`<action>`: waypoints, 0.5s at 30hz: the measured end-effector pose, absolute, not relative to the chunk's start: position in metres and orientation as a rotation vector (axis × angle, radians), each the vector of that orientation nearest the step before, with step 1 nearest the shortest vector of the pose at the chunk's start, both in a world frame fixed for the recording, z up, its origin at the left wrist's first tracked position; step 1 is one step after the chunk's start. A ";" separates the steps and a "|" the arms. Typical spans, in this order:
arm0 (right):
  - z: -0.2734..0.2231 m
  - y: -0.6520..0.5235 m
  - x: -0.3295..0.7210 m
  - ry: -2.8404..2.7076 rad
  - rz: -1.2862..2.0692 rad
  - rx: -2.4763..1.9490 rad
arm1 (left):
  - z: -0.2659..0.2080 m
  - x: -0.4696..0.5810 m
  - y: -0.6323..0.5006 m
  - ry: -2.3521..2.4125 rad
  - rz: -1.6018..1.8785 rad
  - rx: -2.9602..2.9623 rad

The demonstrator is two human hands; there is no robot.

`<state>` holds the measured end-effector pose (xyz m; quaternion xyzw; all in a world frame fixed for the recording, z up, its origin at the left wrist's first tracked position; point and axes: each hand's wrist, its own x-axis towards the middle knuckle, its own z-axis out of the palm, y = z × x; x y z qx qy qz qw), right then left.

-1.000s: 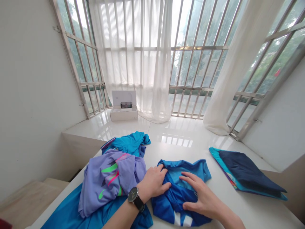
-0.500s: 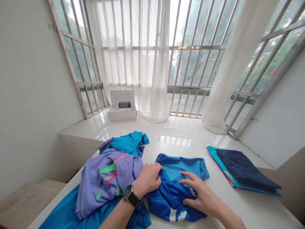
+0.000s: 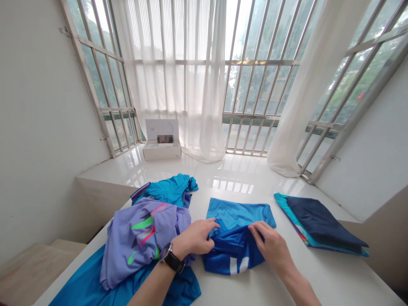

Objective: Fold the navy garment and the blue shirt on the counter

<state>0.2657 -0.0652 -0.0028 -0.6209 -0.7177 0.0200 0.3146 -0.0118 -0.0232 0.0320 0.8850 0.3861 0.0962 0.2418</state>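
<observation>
A two-tone blue garment (image 3: 234, 212) with white marks lies partly folded on the white table, lighter blue at the far side and darker blue nearer me. My right hand (image 3: 270, 244) pinches the edge of the darker layer at its right side. On the garment's left edge rests my left hand (image 3: 199, 236), index finger stretched over the cloth and thumb apart from it. A black watch (image 3: 172, 258) is on the left wrist. Just left of that hand lies a crumpled purple garment (image 3: 137, 238) with green and pink marks, on top of a teal-blue garment (image 3: 86, 276).
A bright blue bundled garment (image 3: 172, 189) lies behind the purple one. Folded clothes, dark navy on top (image 3: 321, 221), lie at the right of the table (image 3: 229, 293). An open white box (image 3: 162, 152) stands on the sill before barred windows and white curtains (image 3: 204, 85).
My right hand has gone from spread fingers over the dark blue cloth to pinching its edge. The garment lies flatter and its near edge is farther from me. The left fingers have stretched out.
</observation>
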 end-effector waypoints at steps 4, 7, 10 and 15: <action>-0.003 -0.065 0.265 -1.757 0.054 -1.624 | 0.028 -0.009 -0.025 1.079 0.258 2.443; -0.004 -0.065 0.266 -1.725 0.042 -1.611 | 0.024 -0.006 -0.022 1.160 0.306 2.511; -0.004 -0.064 0.267 -1.779 0.018 -1.580 | 0.023 -0.004 -0.018 1.304 0.304 2.550; -0.003 -0.067 0.265 -1.946 -0.025 -1.551 | 0.027 -0.003 -0.014 1.479 0.474 2.430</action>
